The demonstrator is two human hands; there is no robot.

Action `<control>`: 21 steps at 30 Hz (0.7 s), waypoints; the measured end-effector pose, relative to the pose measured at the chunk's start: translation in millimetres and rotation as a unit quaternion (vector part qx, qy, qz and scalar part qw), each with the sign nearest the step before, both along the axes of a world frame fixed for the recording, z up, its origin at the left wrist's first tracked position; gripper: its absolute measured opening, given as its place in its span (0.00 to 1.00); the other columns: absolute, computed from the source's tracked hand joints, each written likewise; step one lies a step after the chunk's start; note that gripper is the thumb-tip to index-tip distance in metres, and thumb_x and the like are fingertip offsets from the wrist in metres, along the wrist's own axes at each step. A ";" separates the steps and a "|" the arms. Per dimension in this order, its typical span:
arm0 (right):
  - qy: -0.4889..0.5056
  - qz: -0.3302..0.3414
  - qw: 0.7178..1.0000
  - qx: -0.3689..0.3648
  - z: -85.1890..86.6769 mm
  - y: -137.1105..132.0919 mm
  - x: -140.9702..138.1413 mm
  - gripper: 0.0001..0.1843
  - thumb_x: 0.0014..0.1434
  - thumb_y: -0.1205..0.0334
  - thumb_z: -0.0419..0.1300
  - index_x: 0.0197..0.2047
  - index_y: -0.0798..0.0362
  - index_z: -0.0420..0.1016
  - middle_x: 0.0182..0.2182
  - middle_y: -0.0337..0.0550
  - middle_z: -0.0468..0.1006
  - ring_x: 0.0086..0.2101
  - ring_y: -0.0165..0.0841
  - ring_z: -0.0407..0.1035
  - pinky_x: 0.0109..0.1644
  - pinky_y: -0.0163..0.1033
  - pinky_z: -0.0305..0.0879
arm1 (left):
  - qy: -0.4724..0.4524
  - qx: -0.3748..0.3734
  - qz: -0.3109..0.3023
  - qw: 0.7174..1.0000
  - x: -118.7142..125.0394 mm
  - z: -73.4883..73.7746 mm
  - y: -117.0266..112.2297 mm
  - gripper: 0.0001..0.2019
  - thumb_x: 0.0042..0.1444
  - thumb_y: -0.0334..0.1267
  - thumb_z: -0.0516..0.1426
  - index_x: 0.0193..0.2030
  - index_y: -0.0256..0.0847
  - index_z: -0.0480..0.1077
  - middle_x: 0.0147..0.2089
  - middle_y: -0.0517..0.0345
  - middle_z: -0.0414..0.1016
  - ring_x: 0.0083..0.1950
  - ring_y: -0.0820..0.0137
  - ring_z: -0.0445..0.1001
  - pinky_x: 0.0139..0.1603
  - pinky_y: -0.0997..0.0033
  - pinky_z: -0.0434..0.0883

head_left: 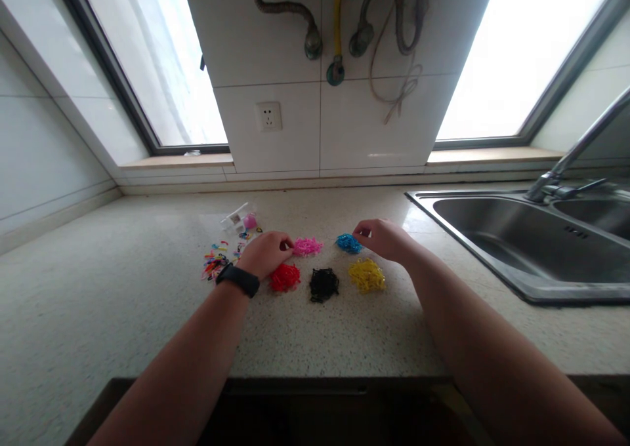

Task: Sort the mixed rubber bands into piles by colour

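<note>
My left hand, with a black band on its wrist, is at the left edge of a pink pile of small thin pieces. Its thumb and fingertips are pinched together; whatever they hold is too small to tell. Partly behind that hand lies a red pile. At the right edge of a blue pile, my right hand is closed in a pinch, and I cannot make out anything in it. Closer to me are a black pile and a yellow pile of similar pieces.
Mixed coloured pieces lie scattered left of my left hand, near a clear plastic packet and a pink round item. A steel sink with a faucet is at right. The tiled wall stands behind the speckled counter.
</note>
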State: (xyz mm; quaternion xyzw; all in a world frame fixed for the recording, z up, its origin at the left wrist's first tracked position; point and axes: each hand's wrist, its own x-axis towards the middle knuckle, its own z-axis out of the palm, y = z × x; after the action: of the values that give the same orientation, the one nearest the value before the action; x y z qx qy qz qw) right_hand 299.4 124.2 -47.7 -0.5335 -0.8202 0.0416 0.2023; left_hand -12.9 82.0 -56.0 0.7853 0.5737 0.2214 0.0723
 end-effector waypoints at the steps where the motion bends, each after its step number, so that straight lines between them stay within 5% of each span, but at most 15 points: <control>1: 0.000 0.001 1.000 0.000 0.1 -0.2 -0.1 0.09 0.59 0.57 0.60 0.37 0.47 0.82 0.30 0.40 0.82 0.29 0.32 0.70 0.33 0.37 0.59 | 0.000 0.000 -0.001 1.000 0.1 0.1 -0.1 0.08 0.56 0.40 0.60 0.38 0.44 0.81 0.35 0.52 0.82 0.36 0.63 0.77 0.37 0.67 0.65; 11: 0.014 0.001 1.000 0.008 3.4 -3.4 -2.4 0.11 0.61 0.55 0.58 0.38 0.48 0.82 0.31 0.42 0.81 0.28 0.32 0.69 0.32 0.38 0.57 | -0.020 0.008 -0.003 1.000 -0.8 3.6 -1.6 0.10 0.59 0.42 0.59 0.40 0.42 0.80 0.36 0.51 0.81 0.37 0.64 0.77 0.39 0.67 0.66; 15: 0.093 0.059 0.993 0.034 11.8 -13.3 -8.9 0.16 0.65 0.52 0.55 0.39 0.50 0.81 0.28 0.41 0.79 0.27 0.30 0.67 0.32 0.37 0.57 | -0.036 0.024 -0.021 0.999 1.2 6.8 -4.2 0.11 0.60 0.43 0.58 0.41 0.41 0.80 0.36 0.52 0.81 0.35 0.65 0.77 0.38 0.68 0.65; 21: 0.225 0.135 0.964 -0.029 15.6 -25.2 -24.7 0.22 0.67 0.48 0.53 0.38 0.55 0.81 0.24 0.40 0.74 0.25 0.28 0.64 0.29 0.36 0.57 | -0.046 0.047 -0.076 0.995 6.2 9.1 -7.7 0.10 0.60 0.42 0.59 0.41 0.41 0.79 0.35 0.55 0.79 0.34 0.68 0.74 0.37 0.69 0.65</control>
State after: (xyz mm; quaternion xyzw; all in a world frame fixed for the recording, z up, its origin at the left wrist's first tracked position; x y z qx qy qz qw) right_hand 274.7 99.0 -32.1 -0.4002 -0.8165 0.2115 0.3584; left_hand -6.7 74.3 -46.8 0.8181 0.4974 0.2778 0.0786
